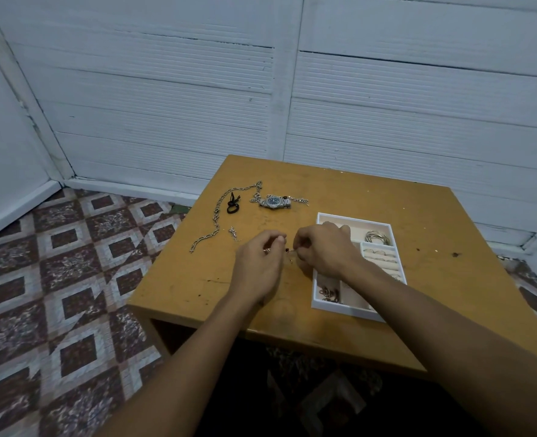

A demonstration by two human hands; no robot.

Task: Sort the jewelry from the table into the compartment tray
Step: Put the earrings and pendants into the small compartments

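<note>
Together, left hand point(259, 261) and right hand point(323, 251), fingers curled, pinch a small trinket point(289, 251) at the tray's point(355, 219) nine o'clock.

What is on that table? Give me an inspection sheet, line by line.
Surface: wooden table, scuffed and spotted.
Job's things: white compartment tray holding bangles, rings and tangled pieces; long chain, watch, thin chain and small charm loose on the table.
Clutter: black looped cord by the long chain.
Hands: left hand and right hand both pinch one small piece in their fingers, left of the tray.
Cables: nothing seen.
Surroundings: white panelled wall, patterned tile floor.
</note>
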